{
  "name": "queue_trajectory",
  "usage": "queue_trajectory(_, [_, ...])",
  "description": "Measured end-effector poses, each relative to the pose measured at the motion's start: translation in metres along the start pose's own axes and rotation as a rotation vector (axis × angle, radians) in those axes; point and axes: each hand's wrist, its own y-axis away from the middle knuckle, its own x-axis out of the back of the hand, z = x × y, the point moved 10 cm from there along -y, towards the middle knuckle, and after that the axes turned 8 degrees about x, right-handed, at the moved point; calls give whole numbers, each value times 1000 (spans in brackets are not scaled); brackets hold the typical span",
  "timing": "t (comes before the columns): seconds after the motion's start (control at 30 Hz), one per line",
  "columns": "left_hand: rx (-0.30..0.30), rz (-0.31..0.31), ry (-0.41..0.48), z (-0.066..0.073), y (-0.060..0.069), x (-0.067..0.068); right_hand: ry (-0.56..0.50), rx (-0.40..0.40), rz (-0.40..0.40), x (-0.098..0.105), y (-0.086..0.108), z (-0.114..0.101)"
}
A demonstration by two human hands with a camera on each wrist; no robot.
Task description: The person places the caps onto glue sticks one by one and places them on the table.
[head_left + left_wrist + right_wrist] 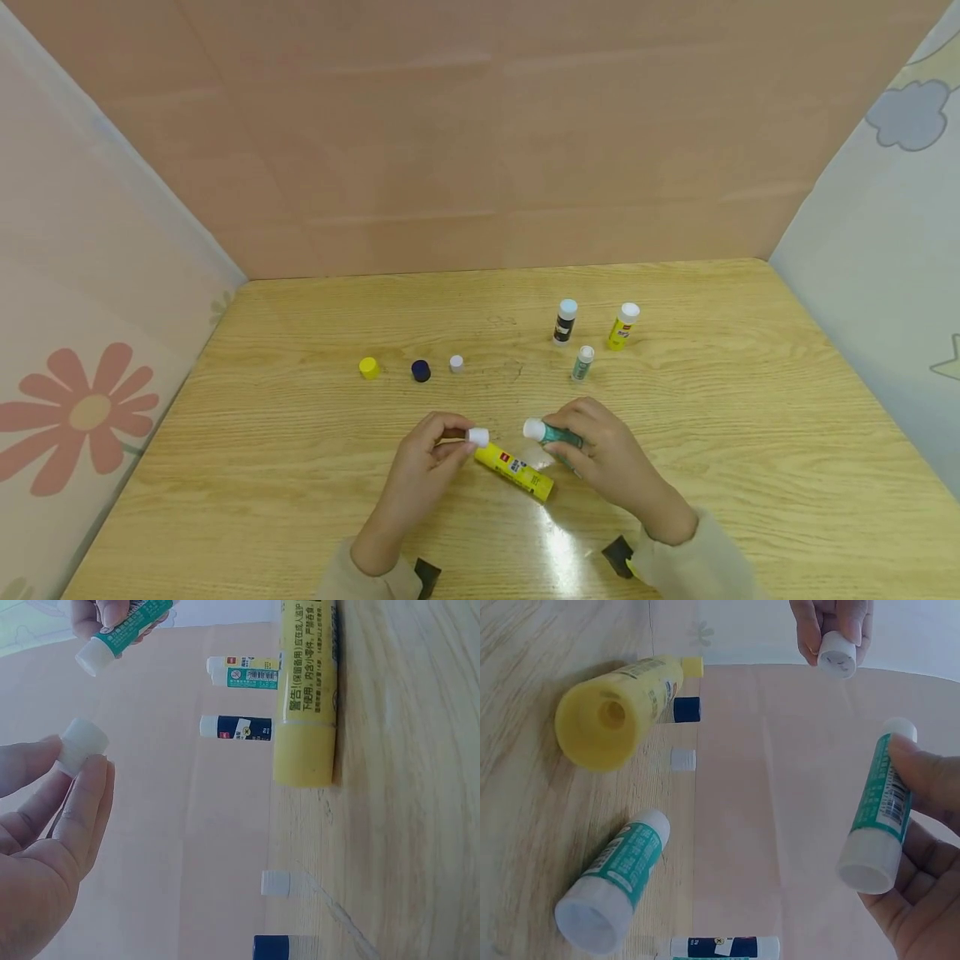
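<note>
My left hand point(422, 468) pinches a small white cap point(478, 437) between thumb and fingertips; its hollow end faces the camera in the right wrist view. The right hand point(603, 454) holds a green glue stick point(881, 810) with a white end point(535, 429) tilted toward the cap. A gap separates the cap from that glue stick. Below and between the hands, a large yellow glue stick point(515, 472) lies on the table. Another green glue stick point(622, 874) lies under the right hand, mostly hidden from the head view.
Beyond the right hand stand a dark blue glue stick point(564, 323), a small green one point(582, 364) and a yellow one point(623, 327). To the left sit a yellow cap point(368, 368), a dark blue cap point(421, 371) and a white cap point(457, 364) on the wooden table point(262, 433).
</note>
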Motion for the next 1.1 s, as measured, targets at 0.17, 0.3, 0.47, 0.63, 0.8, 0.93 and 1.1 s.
queue_trajectory(0.17, [21,-4,2,0,0,-1,-2,2,4,-1,0,0])
queue_trajectory(0.3, [13,-6,11,1,1,-2,-1,6,4,-2,0,-1])
queue_trajectory(0.47, [19,-6,17,0,1,-2,2,1,-9,-4,0,-1])
queue_trajectory(0.63, [30,-12,29,-3,1,-4,8,-12,-20,-6,0,0])
queue_trajectory(0.8, [30,-13,29,-3,0,-4,16,-19,-27,-7,-1,-1])
queue_trajectory(0.93, [17,-11,29,0,1,-4,11,-15,-28,-8,-3,-3])
queue_trajectory(1.1, [-11,-15,44,2,2,-4,2,-15,-33,-10,-4,-4])
